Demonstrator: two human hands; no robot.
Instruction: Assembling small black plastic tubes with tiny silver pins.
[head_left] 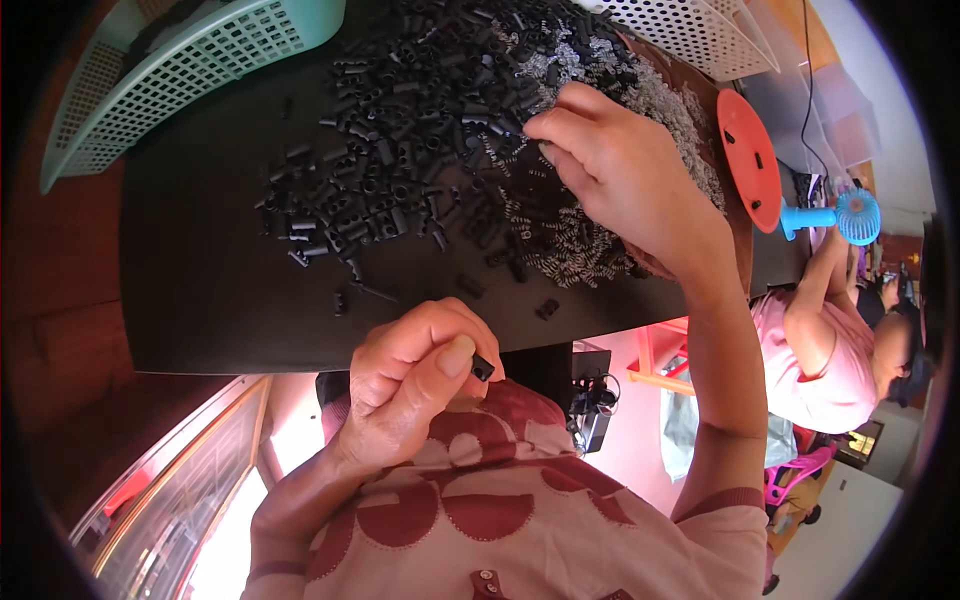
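Observation:
My left hand point(415, 375) is closed near the table's front edge, with a small black plastic cord-lock piece point(482, 369) pinched between thumb and curled fingers. Over the pile, my right hand point(610, 165) has its thumb and forefinger pressed together. Whatever may be between those fingertips is too small to make out. To their left spreads a heap of black plastic cord-lock pieces point(385, 160), some tube-shaped and some with holes. Small metal springs point(572, 250) lie beneath and in front of the right hand. More springs point(665, 95) are heaped beyond it.
A green basket point(215, 65) stands at the far left of the black tabletop point(220, 280), a white perforated basket point(690, 35) at the far right. A red plate point(742, 150) bears a few black pieces beside a blue fan point(857, 216). Another person point(820, 365) sits at right.

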